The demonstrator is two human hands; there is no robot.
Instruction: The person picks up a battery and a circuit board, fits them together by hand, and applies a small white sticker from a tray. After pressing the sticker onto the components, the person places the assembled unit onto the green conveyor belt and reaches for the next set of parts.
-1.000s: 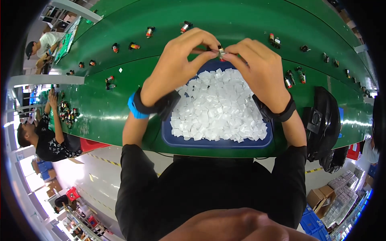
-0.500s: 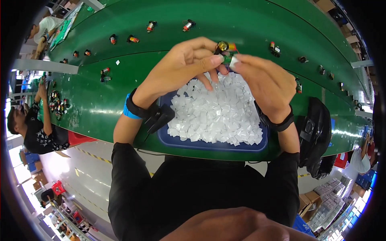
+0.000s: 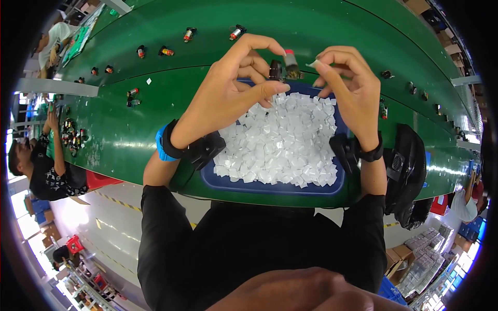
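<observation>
Gripping a red-ended part [image 3: 291, 62] in left hand [image 3: 232, 78], pinching a pale scrap [image 3: 312, 64] in right hand [image 3: 354, 78].
Near a blue tray [image 3: 275, 192] of white squares [image 3: 280, 142].

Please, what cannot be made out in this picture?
In the head view:
Blue tray: its floor, hidden under white pieces.
Red-ended component at the left hand: fine details, blurred.
Pale piece at the right hand: too small to identify.
Person at far right: cut by the dark rim.

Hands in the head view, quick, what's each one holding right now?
Left hand: closed on a small red-ended cylindrical part.
Right hand: thumb and fingertips pinching a small pale slip.
</observation>
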